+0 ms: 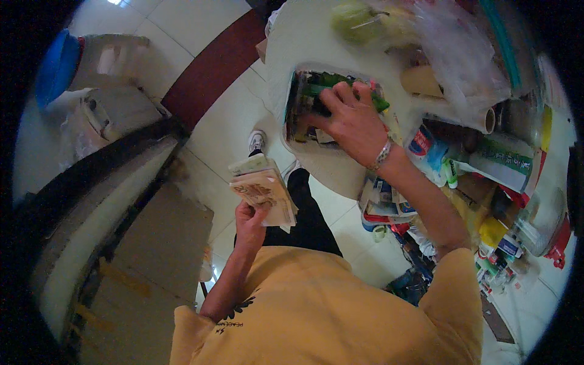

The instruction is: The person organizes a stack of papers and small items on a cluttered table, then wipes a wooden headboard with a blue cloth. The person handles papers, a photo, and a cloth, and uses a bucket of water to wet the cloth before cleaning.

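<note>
A thick stack of paper sheets or booklets (264, 191), tan with brown print and a pale green piece at the far end, is gripped in my left hand (251, 223) in front of my body. My right hand (349, 118), with a bracelet (382, 155) at the wrist, reaches over a clear plastic container (288, 130) on the pale table (328, 175). Its fingers are bent over a green item (379, 104) among mixed small things inside. Whether the fingers hold anything there cannot be told, since the hand hides part of the contents.
Plastic bags (470, 59), a cardboard tube (489, 120) and assorted packages crowd the right side. A cardboard box (159, 237) lies at the lower left, beside a dark-edged shelf or table. A blue basin (57, 68) is at the far left.
</note>
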